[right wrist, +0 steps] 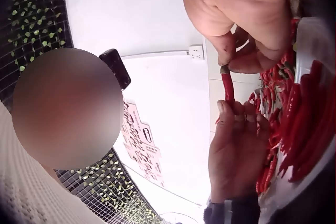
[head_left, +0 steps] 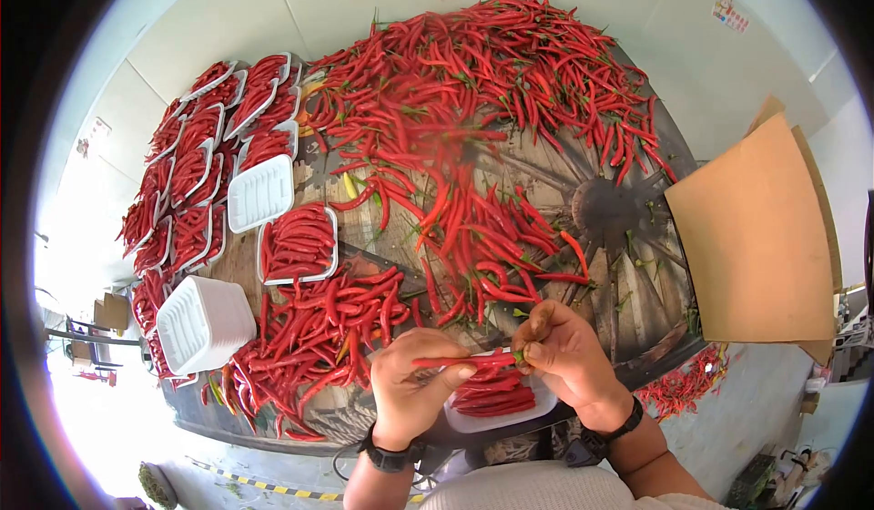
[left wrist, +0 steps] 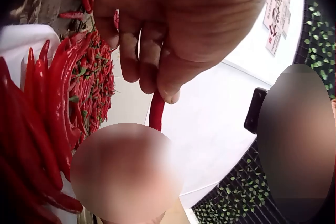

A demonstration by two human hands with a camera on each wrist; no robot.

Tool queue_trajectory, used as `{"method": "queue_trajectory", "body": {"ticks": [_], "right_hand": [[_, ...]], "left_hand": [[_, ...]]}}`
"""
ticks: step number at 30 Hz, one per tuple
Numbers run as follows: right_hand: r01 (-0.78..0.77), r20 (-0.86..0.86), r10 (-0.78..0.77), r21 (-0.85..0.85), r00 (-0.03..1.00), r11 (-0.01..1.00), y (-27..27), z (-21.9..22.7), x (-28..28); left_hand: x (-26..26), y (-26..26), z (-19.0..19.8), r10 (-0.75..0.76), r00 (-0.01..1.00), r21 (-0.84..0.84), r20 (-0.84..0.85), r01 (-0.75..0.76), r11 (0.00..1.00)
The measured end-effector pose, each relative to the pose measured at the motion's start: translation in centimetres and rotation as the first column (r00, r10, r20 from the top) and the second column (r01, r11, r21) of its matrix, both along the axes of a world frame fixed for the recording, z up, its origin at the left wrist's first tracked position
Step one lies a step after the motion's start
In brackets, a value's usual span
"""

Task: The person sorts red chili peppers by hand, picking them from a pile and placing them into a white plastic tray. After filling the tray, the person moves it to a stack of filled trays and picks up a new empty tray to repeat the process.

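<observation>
A red chili pepper [head_left: 478, 362] is stretched between both hands above a white tray [head_left: 510, 422] partly filled with chilies [head_left: 492, 393]. My left hand [head_left: 405, 387] pinches its red body between thumb and fingers. At the other end, the fingertips of my right hand [head_left: 574, 355] grip the green stem end. The right wrist view shows the held chili [right wrist: 228, 86] upright, the right hand [right wrist: 241, 19] over it and the left hand [right wrist: 239, 153] below. In the left wrist view the left thumb and fingers cover part of the chili [left wrist: 156, 112].
Loose chilies [head_left: 319, 328] lie left of the hands, and a large heap [head_left: 510, 64] covers the table's far side. Filled trays [head_left: 191, 173] are stacked at left, near a stack of empty trays [head_left: 208, 323]. A cardboard box [head_left: 760, 237] stands at right.
</observation>
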State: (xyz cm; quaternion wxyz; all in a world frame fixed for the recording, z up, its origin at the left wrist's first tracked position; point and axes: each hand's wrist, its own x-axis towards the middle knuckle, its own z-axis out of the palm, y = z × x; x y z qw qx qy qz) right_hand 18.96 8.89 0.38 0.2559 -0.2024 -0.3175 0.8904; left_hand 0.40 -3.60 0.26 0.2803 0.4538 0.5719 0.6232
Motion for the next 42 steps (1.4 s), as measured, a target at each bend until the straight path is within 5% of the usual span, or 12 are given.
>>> {"method": "queue_trajectory", "body": {"ticks": [6,11,12,14,16,19,20,24,32,35,37,42], "right_hand": [[-0.116,-0.122,0.095,-0.174,0.988,0.978,-0.2,0.7,-0.1],[0.272,-0.032,-0.27,0.13,0.962,0.954,2.3,1.5,2.1],[0.421,0.11,-0.496,0.392,0.862,0.818,2.9,1.8,2.7],[0.381,0.101,-0.752,0.814,0.651,0.439,4.8,1.6,4.9],[0.17,-0.03,-0.912,0.985,0.41,0.044,5.9,1.7,5.8],[-0.048,0.139,-0.836,0.99,0.531,0.134,3.8,2.8,5.4],[-0.044,0.258,-0.745,0.955,0.615,0.295,2.1,3.8,4.4],[-0.222,0.211,-0.391,0.975,0.896,0.019,0.1,4.5,1.2],[-0.282,0.245,-0.367,0.958,0.897,-0.049,-0.4,3.3,0.1],[-0.295,0.27,-0.316,0.955,0.909,-0.034,-0.2,3.3,0.5],[-0.338,0.319,-0.279,0.941,0.906,-0.022,0.0,3.4,1.2],[-0.467,0.455,-0.16,0.884,0.876,-0.039,-0.2,3.1,1.8]], "left_hand": [[0.0,0.0,0.0,-0.037,0.989,0.027,0.14,0.033,0.999],[0.0,0.1,0.0,0.077,0.98,0.074,0.182,-0.091,0.993],[0.1,0.1,0.2,0.08,0.979,0.078,0.188,-0.096,0.992],[0.1,-0.2,0.4,0.123,0.965,-0.005,0.233,-0.126,0.992],[0.1,-0.2,0.8,0.129,0.967,-0.048,0.221,-0.121,0.991],[0.3,0.1,0.9,0.043,0.997,-0.105,0.071,-0.036,0.994],[0.4,0.2,0.9,0.039,0.997,-0.106,0.073,-0.032,0.994],[0.2,0.2,1.0,-0.011,1.0,-0.109,-0.003,0.01,0.994],[-0.1,0.0,1.0,-0.126,0.992,-0.087,-0.026,0.124,0.988],[0.0,0.1,1.2,-0.085,0.995,-0.094,-0.052,0.08,0.992],[-0.2,0.1,1.0,0.15,0.987,-0.029,-0.053,-0.151,0.988],[-0.3,0.0,1.0,0.164,0.986,-0.035,-0.037,-0.166,0.986]]}}
